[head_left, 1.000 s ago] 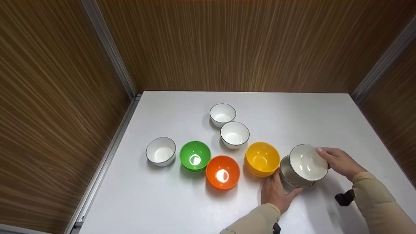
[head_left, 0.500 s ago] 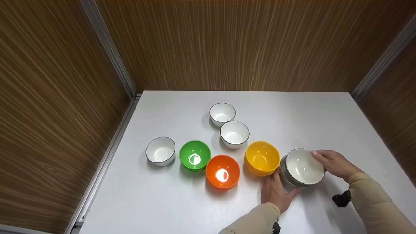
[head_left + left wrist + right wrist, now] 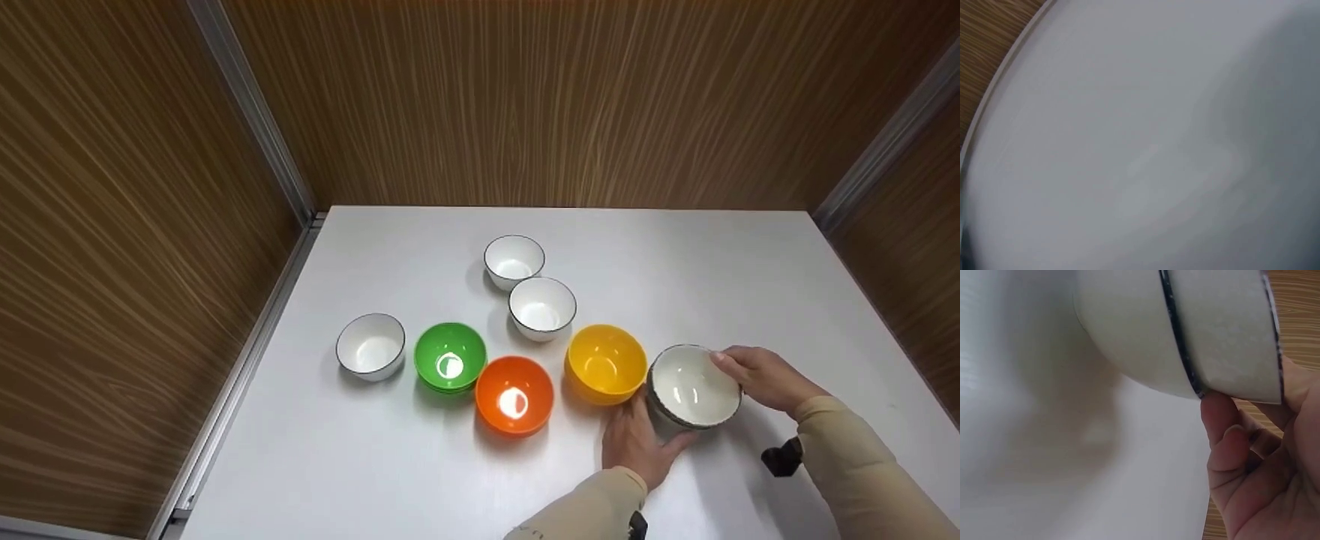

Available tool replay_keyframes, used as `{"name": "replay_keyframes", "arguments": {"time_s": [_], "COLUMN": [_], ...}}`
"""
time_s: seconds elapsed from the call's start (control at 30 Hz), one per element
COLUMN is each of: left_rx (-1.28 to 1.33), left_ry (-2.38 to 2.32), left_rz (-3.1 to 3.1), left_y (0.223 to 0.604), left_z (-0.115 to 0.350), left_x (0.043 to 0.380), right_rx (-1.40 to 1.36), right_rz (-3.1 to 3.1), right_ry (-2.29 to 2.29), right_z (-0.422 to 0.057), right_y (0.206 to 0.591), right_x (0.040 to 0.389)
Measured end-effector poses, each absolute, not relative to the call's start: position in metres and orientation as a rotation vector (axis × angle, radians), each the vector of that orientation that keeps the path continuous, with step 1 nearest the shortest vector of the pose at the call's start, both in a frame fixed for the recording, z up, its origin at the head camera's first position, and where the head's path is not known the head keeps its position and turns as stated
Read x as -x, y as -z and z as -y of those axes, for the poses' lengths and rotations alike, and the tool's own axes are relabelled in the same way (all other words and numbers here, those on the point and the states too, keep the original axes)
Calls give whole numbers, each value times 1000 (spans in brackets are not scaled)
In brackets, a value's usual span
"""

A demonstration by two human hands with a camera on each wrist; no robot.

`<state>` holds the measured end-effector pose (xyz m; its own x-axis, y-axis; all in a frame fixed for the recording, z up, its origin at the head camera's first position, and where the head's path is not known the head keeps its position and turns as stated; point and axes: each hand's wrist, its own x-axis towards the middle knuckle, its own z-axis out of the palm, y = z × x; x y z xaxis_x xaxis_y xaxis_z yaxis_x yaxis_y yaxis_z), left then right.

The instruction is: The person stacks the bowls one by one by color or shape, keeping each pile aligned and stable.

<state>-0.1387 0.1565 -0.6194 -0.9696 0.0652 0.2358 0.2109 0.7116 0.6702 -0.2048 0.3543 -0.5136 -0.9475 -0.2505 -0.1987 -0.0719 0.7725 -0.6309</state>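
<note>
Toward the right of the table, a white bowl with a dark speckled rim (image 3: 697,384) sits inside a matching lower bowl (image 3: 1129,326). My right hand (image 3: 769,381) pinches the upper bowl at its right side, thumb over the rim and fingertips (image 3: 1220,416) beneath, close to the lower bowl's rim. Low on the near left side, my left hand (image 3: 639,448) cups the lower bowl, its fingers between that bowl and the yellow bowls (image 3: 604,365), its thumb along the front. The left wrist view has only the tabletop and shadow, with no hand in it.
Left of the yellow stack stand an orange bowl (image 3: 514,397), a stack of green bowls (image 3: 450,358) and a white bowl with a thin dark rim (image 3: 371,347). Two similar white bowls (image 3: 541,307) stand farther back. Wood-grain panels (image 3: 555,105) enclose the white table (image 3: 360,472).
My right hand has lowered the upper white bowl leftward into the lower one, so their rims now nearly line up. My left hand has stayed at the lower bowl.
</note>
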Motion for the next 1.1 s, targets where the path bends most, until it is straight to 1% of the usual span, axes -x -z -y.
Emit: {"name": "replay_keyframes", "arguments": {"time_s": [0.53,1.1], "left_rx": [242,230], "left_ry": [1122,1105], "left_rz": [2738,2724], "left_y": [618,619], "left_z": [-154,-155], "left_x": [139,138], "right_rx": [282,252], "right_rz": [-2723,-2755], "right_ry": [905,973], "right_z": [-351,-352], "right_y": [525,532], "right_x": [205,202]}}
